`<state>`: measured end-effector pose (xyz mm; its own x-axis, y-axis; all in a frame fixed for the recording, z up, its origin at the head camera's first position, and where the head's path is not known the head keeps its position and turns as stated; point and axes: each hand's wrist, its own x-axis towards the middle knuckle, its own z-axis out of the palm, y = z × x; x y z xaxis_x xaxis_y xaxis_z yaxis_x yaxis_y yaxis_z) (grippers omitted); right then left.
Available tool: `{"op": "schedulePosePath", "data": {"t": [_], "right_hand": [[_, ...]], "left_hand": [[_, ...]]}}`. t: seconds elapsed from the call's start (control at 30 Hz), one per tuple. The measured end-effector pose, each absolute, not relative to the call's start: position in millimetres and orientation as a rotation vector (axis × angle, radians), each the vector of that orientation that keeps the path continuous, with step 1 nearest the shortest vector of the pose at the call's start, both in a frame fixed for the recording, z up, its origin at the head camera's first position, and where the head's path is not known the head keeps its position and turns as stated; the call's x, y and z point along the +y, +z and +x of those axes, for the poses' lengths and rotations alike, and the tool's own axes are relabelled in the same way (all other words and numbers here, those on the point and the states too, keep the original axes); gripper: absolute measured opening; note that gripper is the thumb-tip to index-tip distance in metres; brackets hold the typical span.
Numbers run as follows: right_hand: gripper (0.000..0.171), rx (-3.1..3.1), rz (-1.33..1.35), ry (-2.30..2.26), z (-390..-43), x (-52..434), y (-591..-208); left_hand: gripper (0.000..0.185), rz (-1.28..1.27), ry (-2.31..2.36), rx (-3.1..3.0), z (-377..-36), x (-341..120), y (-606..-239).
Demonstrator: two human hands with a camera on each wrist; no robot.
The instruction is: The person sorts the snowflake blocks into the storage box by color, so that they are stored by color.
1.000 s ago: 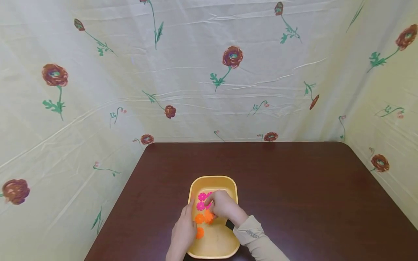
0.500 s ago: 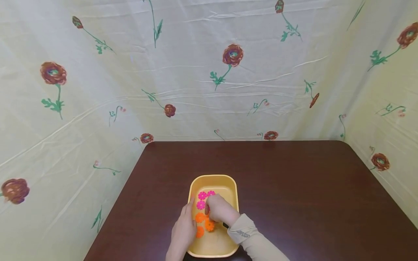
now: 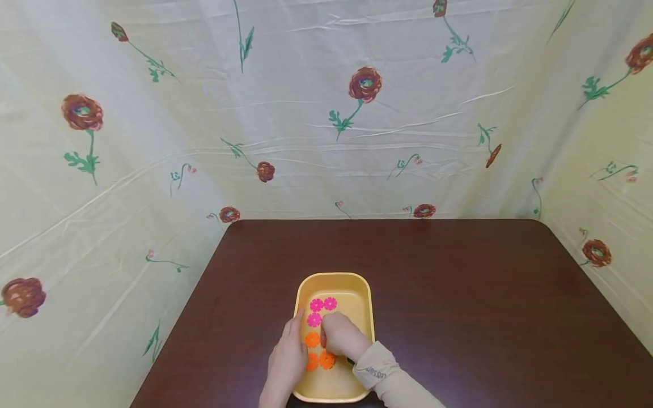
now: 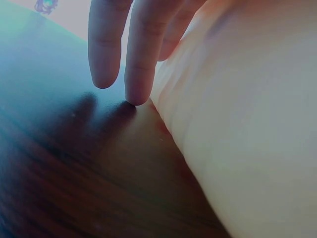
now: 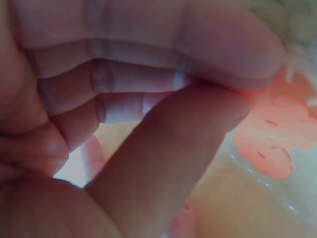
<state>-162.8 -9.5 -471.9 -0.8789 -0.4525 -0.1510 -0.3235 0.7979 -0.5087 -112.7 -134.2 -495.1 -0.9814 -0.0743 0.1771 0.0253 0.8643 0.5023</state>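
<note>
both hands work at a shallow yellow plastic tray [image 3: 368,306] near the front edge of a dark brown wooden table [image 3: 459,294]. the right hand [image 3: 340,335] reaches into the tray from the right, knuckles up and fingers curled downward; in the right wrist view its thumb and forefinger pinch the edge of a flat orange flower-shaped piece [image 5: 270,134]. the left hand [image 3: 287,360] lies along the tray's left rim with fingers straight and relaxed, holding nothing; in the left wrist view one fingertip [image 4: 137,91] touches the table beside the tray wall.

inside the tray, three pink flower pieces [image 3: 316,305] sit just beyond the right hand's fingers, and orange flower pieces [image 3: 312,340] lie between the two hands, just beside the right hand. lettering on the beige sleeve cuff [image 3: 374,371] is too small to read. pale cloth printed with red flowers [image 3: 364,85] hangs behind the table.
</note>
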Motion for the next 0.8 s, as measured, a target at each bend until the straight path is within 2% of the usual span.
{"op": "schedulePosePath", "data": {"t": [0.8], "right_hand": [[0.028,2.779,-0.619,-0.644,-157.2,-8.5,-474.0]], "left_hand": [[0.065,0.047,-0.783,-2.84,-111.5,-133.5,-495.8]]}}
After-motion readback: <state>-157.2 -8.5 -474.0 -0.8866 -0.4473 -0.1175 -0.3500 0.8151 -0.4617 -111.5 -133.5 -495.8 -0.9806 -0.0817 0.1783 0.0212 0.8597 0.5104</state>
